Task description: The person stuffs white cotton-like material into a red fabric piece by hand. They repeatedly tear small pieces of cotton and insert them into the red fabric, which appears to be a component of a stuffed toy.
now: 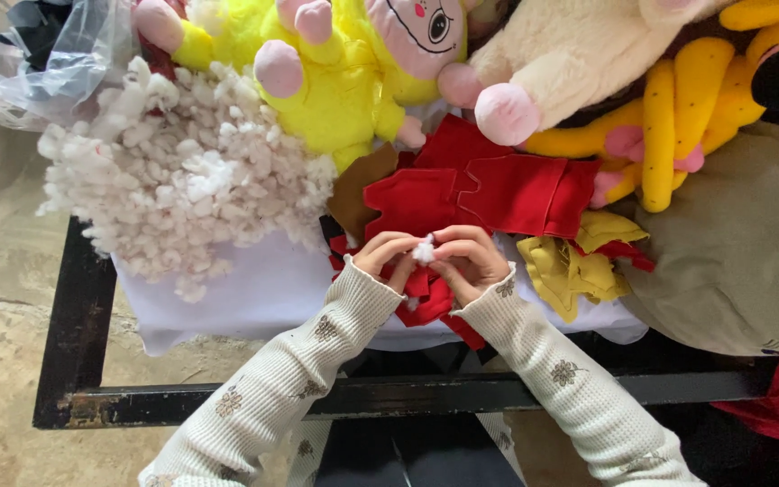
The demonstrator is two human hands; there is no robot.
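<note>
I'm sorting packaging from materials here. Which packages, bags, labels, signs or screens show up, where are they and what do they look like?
Clear plastic bag: top left corner beside the white stuffing pile, crumpled, transparent, dark contents.
No labels, signs or screens visible.

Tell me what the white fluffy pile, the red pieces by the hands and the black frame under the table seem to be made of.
White pile: loose fibre stuffing, likely polyester or cotton; clumpy, matte tufts. Red pieces: soft fabric, maybe felt or fleece; flat, matte, with cut edges. Black frame: probably painted metal; straight bars with worn, rusty-looking spots at the corner. The left hand and right hand pinch a small white tuft of the same stuffing.
</note>
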